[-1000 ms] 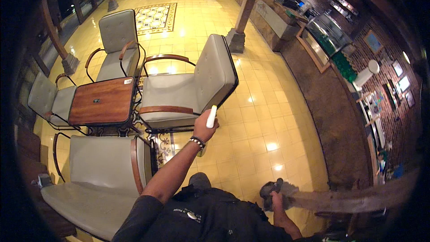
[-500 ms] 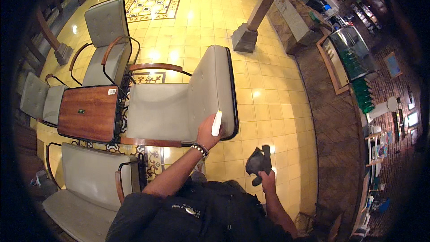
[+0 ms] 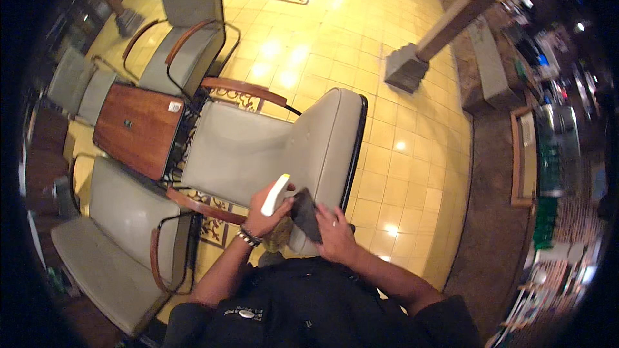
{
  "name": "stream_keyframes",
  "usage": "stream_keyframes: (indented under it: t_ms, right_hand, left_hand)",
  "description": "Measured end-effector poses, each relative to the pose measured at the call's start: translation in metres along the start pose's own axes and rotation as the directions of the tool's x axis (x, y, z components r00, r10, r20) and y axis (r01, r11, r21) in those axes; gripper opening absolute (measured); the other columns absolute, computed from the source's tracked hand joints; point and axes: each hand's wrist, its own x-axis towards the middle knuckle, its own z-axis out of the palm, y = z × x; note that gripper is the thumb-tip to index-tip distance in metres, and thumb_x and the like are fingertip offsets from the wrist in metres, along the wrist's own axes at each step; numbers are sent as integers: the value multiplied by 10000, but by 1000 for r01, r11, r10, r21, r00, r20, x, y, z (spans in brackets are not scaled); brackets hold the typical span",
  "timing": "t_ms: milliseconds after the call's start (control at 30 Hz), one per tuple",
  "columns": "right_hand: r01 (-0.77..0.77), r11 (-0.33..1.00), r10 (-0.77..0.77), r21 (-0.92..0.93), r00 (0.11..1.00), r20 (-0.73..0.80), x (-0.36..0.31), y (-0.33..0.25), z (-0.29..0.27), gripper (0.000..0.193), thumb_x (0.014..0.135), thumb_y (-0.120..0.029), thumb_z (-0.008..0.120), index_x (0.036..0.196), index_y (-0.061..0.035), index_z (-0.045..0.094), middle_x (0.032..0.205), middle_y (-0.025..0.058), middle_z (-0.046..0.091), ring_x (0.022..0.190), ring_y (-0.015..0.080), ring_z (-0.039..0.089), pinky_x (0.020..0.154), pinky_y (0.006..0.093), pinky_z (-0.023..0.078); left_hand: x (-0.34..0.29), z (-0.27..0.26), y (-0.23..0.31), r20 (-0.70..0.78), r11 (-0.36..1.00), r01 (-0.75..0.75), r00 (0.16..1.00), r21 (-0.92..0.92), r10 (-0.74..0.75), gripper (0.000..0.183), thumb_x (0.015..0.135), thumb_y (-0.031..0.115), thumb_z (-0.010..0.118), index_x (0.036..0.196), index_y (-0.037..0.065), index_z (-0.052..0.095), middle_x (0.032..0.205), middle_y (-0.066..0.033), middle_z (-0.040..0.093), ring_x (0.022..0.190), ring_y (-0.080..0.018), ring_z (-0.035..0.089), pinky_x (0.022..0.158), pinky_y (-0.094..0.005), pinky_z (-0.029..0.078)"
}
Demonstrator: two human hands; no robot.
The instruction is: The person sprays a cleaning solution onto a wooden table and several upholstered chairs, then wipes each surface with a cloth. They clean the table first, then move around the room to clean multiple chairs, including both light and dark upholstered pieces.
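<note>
My left hand (image 3: 260,216), with beaded bracelets at the wrist, is closed round a spray bottle with a white head (image 3: 276,196) and a yellow nozzle tip. Below that hand shows a yellowish part, probably the bottle's body. A dark grey cloth (image 3: 305,216) hangs bunched between my two hands, gripped by my right hand (image 3: 336,236), which wears a ring. The left fingertips are close to the cloth; whether they touch it I cannot tell. Both hands are over the near side of a grey padded armchair (image 3: 325,145) with wooden armrests.
A low wooden table (image 3: 138,130) stands left of the armchair. Around it are a second armchair (image 3: 187,0), another at far left (image 3: 71,80) and a grey bench seat (image 3: 132,200). A pillar on a stone base (image 3: 406,67) and a long brown counter (image 3: 487,232) are at right.
My right hand has brought the cloth inward and up to my left hand. The left hand with the spray bottle has moved left, off the backrest's edge. The view has turned and shifted.
</note>
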Motion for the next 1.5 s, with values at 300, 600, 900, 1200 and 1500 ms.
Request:
stream_keyframes:
  t_ms: [300, 600, 900, 1200, 1500]
  right_hand:
    - [-41, 997, -2, -70, 852, -524, 208, 233, -119, 671, 975, -432, 619, 1449, 22, 481, 1513, 271, 474, 1460, 403, 398, 1197, 558, 283]
    - [-49, 999, 41, -2, 860, -509, 249, 227, -143, 610, 1003, -432, 577, 1464, -45, 477, 1466, 258, 522, 1360, 466, 460, 1171, 589, 286]
    - [407, 861, -360, -305, 911, 200, 169, 100, -55, 309, 894, -332, 620, 1029, -68, 706, 1053, 179, 706, 1054, 359, 648, 962, 516, 437]
    - [190, 844, 45, -501, 907, 420, 257, 120, -59, 617, 1019, -486, 348, 1168, -57, 765, 1284, 172, 705, 1183, 316, 689, 1063, 453, 473]
    - [248, 962, -214, 112, 431, 877, 186, -46, 16, 619, 1043, -436, 487, 1540, -74, 423, 1583, 203, 423, 1495, 385, 357, 1245, 479, 282]
  left_hand:
    - [-30, 25, 31, -472, 936, 352, 822, -16, -317, 265, 916, 138, 708, 1154, 23, 688, 911, -56, 709, 738, -117, 659, 708, -289, 539]
    - [-42, 38, 45, -544, 895, 391, 809, 214, -223, 302, 852, 115, 700, 1145, 46, 705, 999, -147, 746, 906, -292, 740, 840, -367, 578]
    - [-100, 22, 13, -30, 675, 679, 698, -290, -715, 223, 849, 141, 738, 1027, 8, 721, 832, -53, 734, 672, -138, 689, 630, -296, 568]
    - [-127, 7, -61, -18, 660, 514, 781, -548, -624, 334, 876, 98, 692, 1195, 4, 667, 1004, -45, 725, 761, -122, 669, 656, -282, 583]
    - [-204, -90, -160, 65, 720, 523, 826, -456, -560, 457, 897, 55, 661, 1349, 12, 618, 1175, -58, 723, 896, -111, 692, 682, -280, 607]
